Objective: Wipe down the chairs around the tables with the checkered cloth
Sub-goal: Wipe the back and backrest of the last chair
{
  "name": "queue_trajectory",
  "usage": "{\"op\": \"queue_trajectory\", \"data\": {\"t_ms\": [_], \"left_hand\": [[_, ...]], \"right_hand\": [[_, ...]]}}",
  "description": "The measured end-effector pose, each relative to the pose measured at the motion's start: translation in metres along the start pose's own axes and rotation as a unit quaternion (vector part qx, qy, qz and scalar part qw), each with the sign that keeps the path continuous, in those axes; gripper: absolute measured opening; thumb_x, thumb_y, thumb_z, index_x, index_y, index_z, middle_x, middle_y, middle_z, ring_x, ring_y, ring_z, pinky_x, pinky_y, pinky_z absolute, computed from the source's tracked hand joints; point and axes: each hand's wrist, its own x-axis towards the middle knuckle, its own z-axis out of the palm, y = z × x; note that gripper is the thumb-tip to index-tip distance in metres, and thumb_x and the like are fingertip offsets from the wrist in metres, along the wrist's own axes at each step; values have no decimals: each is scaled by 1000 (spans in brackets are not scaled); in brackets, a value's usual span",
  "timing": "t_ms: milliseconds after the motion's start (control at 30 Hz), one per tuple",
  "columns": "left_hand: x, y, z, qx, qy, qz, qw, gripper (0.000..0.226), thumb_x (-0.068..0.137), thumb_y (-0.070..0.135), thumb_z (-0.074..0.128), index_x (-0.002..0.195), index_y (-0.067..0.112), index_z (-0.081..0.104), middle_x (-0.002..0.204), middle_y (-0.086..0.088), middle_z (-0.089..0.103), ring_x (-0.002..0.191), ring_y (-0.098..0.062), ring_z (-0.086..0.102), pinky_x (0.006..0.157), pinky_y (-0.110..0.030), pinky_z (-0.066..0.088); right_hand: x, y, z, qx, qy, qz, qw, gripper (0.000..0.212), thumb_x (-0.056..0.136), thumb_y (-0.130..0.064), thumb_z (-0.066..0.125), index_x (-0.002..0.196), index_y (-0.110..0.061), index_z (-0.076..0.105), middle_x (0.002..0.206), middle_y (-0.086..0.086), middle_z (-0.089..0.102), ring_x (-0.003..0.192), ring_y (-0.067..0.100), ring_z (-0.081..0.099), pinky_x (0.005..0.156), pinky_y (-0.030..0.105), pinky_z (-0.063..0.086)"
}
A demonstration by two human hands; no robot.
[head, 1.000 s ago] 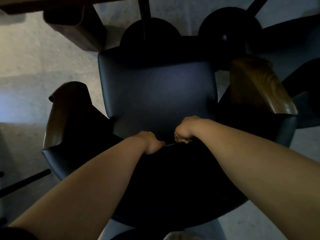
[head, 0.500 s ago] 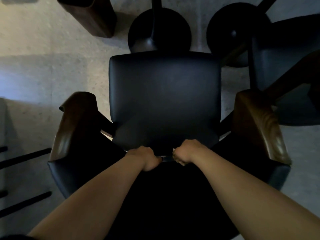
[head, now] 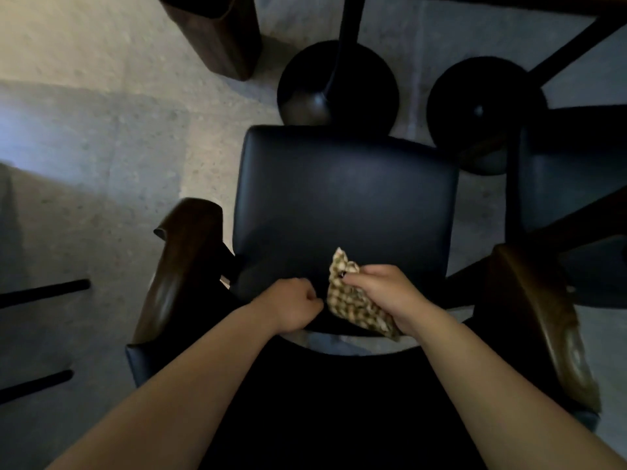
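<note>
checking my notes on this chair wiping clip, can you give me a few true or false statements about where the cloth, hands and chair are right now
1. The right hand holds the checkered cloth. True.
2. The cloth lies spread flat across the black seat. False: it is bunched up in the right hand, near the back of the seat.
3. The left hand is closed in a fist beside the cloth. True.
4. The chair has wooden armrests on both sides. True.
5. The left hand rests on an armrest. False: it is at the back of the seat.
</note>
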Motion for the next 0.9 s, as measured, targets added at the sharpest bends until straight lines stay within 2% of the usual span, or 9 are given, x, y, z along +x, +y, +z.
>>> {"op": "queue_trajectory", "data": {"t_ms": [100, 167, 233, 367, 533, 600, 767, 833, 900], "left_hand": [[-7, -1, -57, -144, 68, 21, 987, 29, 81, 40, 55, 103, 25, 67, 112, 0, 69, 107, -18, 62, 82, -23, 44], [-11, -6, -94, -259, 99, 34, 960, 39, 67, 42, 53, 100, 27, 67, 103, 2, 71, 102, -16, 64, 92, -32, 49], [-12, -17, -128, -343, 114, 52, 931, 46, 64, 40, 56, 108, 29, 65, 98, 6, 72, 100, -12, 65, 89, -32, 51], [-3, -57, -184, -485, 82, 107, 864, 18, 87, 28, 63, 105, 32, 65, 88, 15, 73, 88, -1, 67, 81, -29, 51], [30, -122, -226, -564, 118, 105, 811, 27, 88, 5, 64, 113, 15, 61, 97, -1, 72, 87, -11, 68, 77, -28, 57], [43, -152, -239, -614, 135, 86, 773, 19, 90, -3, 58, 104, 9, 64, 94, -6, 72, 83, -15, 68, 75, -30, 57], [57, -217, -273, -717, 137, 33, 683, 10, 94, 5, 57, 94, 7, 67, 90, -6, 74, 83, -17, 70, 70, -28, 57], [56, -231, -284, -719, 126, 57, 682, 11, 93, 4, 58, 91, 11, 67, 89, -4, 74, 80, -15, 71, 68, -27, 56], [57, -241, -293, -686, 139, 85, 709, 17, 91, 3, 59, 89, 16, 68, 90, -3, 73, 81, -14, 69, 72, -30, 56]], "right_hand": [[1, -55, 14, 122, -6, -64, 990, 14, 83, -24, 71, 90, -11, 72, 87, 6, 75, 87, 20, 72, 74, 31, 58], [4, -96, 27, 180, 5, -92, 979, 20, 84, -24, 71, 98, -10, 68, 89, 6, 75, 85, 18, 72, 70, 26, 56], [6, -133, 42, 209, 10, -109, 972, 26, 83, -26, 71, 102, -9, 65, 91, 6, 75, 85, 18, 72, 72, 29, 57], [26, -183, 82, 242, -31, -121, 962, 34, 81, -19, 72, 112, -10, 63, 100, 7, 74, 94, 20, 71, 79, 33, 57], [62, -220, 151, 239, -22, -122, 963, 40, 80, 8, 61, 113, -13, 64, 102, 6, 73, 97, 19, 70, 84, 32, 55], [80, -233, 178, 258, -5, -108, 960, 37, 82, 8, 59, 115, -11, 63, 103, 7, 73, 97, 19, 70, 83, 32, 56], [113, -267, 230, 309, 89, -41, 946, 21, 93, -2, 53, 111, -7, 64, 101, 11, 73, 90, 20, 71, 73, 30, 58], [121, -279, 245, 269, 108, -47, 956, 19, 94, -5, 55, 110, -10, 64, 103, 9, 72, 91, 18, 71, 78, 32, 58], [127, -289, 258, 231, 94, -90, 964, 18, 91, -10, 60, 108, -17, 63, 105, 4, 71, 91, 14, 70, 81, 33, 57]]}}
